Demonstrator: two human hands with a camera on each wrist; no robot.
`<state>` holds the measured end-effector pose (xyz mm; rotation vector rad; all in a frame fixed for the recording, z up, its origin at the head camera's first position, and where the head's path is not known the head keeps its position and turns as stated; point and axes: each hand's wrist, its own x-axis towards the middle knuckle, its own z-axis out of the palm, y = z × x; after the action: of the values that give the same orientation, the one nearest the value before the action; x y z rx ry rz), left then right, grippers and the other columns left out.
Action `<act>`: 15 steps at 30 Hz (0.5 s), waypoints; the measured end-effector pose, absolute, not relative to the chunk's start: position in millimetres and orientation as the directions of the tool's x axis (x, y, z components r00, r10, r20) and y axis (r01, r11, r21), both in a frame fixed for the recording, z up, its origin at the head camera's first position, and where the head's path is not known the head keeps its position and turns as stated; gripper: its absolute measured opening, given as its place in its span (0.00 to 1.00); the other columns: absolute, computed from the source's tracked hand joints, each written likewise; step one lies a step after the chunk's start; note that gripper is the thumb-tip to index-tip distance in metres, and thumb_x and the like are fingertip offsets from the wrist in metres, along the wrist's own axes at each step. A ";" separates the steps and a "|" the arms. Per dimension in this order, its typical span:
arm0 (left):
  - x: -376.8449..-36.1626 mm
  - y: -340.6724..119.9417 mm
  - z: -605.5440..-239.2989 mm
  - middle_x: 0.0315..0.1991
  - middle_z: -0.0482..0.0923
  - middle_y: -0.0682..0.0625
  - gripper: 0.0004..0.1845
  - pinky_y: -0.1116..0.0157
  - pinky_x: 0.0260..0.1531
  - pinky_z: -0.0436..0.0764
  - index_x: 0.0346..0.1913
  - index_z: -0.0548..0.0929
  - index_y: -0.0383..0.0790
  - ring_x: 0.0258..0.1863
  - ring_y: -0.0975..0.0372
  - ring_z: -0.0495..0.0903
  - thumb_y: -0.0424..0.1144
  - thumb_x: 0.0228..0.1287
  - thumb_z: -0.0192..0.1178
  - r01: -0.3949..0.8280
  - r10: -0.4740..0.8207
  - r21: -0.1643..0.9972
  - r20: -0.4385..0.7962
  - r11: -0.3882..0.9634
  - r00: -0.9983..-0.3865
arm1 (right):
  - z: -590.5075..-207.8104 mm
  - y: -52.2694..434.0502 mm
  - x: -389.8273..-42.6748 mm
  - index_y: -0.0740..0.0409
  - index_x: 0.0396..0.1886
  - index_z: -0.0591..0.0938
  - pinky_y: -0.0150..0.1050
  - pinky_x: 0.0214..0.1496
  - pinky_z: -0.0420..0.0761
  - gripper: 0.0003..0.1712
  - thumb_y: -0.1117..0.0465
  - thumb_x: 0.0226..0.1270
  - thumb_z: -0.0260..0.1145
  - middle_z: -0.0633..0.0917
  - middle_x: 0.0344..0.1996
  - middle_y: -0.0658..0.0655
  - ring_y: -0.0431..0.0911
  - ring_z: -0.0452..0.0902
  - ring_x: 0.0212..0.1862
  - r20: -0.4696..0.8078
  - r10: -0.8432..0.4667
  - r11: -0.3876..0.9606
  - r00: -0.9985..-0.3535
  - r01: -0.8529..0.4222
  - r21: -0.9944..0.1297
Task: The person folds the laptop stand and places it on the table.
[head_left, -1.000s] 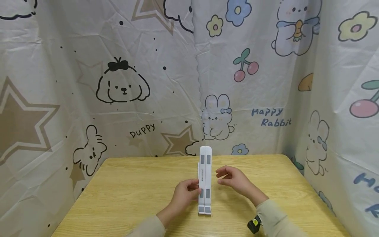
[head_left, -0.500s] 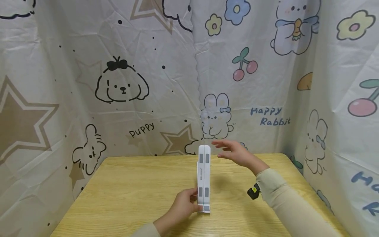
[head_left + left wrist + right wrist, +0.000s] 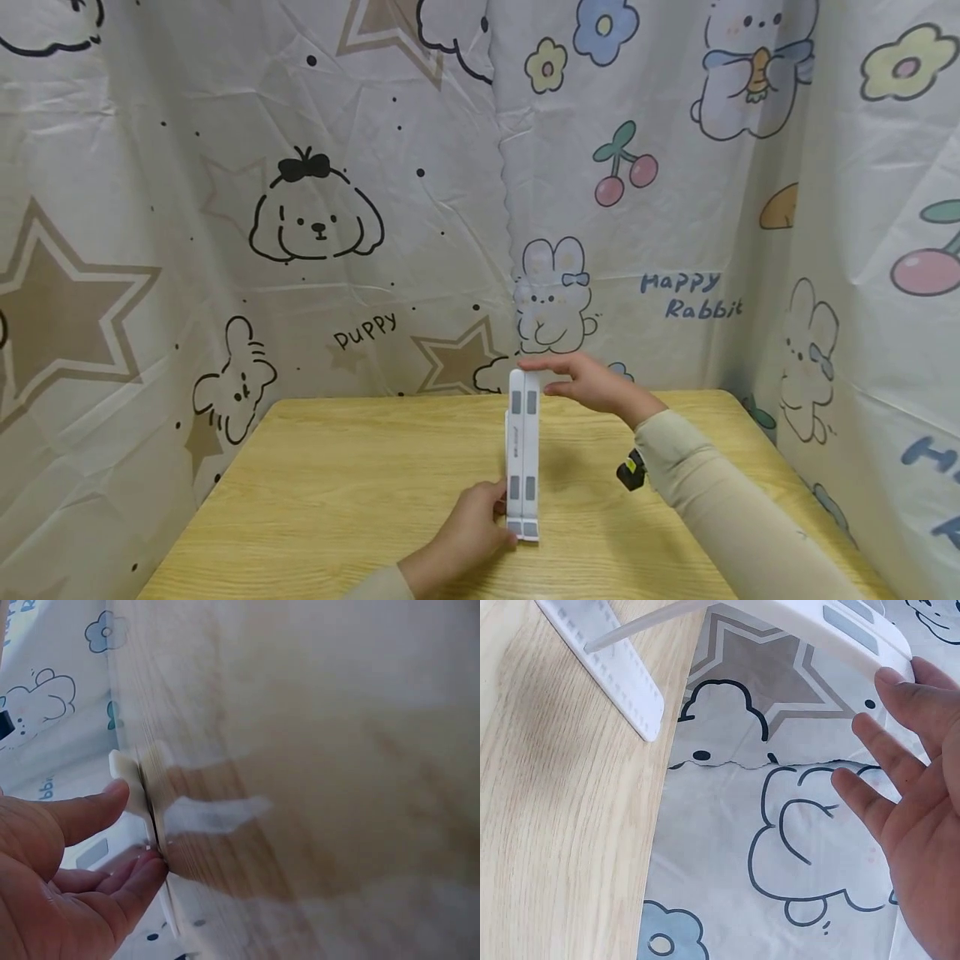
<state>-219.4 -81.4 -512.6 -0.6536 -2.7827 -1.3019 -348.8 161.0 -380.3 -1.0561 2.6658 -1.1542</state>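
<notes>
At table (image 3: 337, 492) centre: white folding stand (image 3: 522, 454) propped up, near end down on the wood. Left hand (image 3: 468, 533) pinching the stand's near end; right hand (image 3: 592, 385) flat-fingered, touching its raised far end. Judged partly unfolded; legs still together, spreading left to do. Bare wood on both sides of the stand; printed curtain (image 3: 420, 192) close behind its far end.

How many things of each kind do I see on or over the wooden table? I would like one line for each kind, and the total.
White folding stand, standing on the wooden table: 1
Hands, the left hand at the stand's foot and the right hand at its top: 2
Small black wrist device by the right sleeve: 1
Total: 4
</notes>
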 end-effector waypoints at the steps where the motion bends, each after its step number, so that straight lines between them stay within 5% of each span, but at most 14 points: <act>1: -219.9 -81.8 -512.3 0.38 0.82 0.48 0.40 0.66 0.42 0.85 0.60 0.83 0.33 0.39 0.60 0.81 0.21 0.34 0.79 0.369 0.372 0.731 0.168 0.574 -0.913 | -380.7 160.7 -349.2 0.38 0.69 0.80 0.61 0.74 0.68 0.31 0.68 0.70 0.68 0.76 0.71 0.44 0.56 0.67 0.75 0.210 -0.603 0.488 -0.769 -0.565 -0.665; 15: -241.7 -98.4 -513.5 0.42 0.82 0.55 0.41 0.67 0.53 0.82 0.67 0.79 0.36 0.45 0.65 0.80 0.26 0.44 0.79 0.396 0.501 0.725 0.081 0.563 -0.861 | -382.4 165.3 -349.0 0.39 0.63 0.85 0.56 0.66 0.79 0.25 0.64 0.68 0.71 0.84 0.63 0.49 0.52 0.78 0.66 0.279 -0.557 0.518 -0.782 -0.590 -0.619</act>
<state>-241.7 -98.4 -513.5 -0.8357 -2.8943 -1.2862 -349.0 165.3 -382.4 -1.0497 2.7762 -1.1611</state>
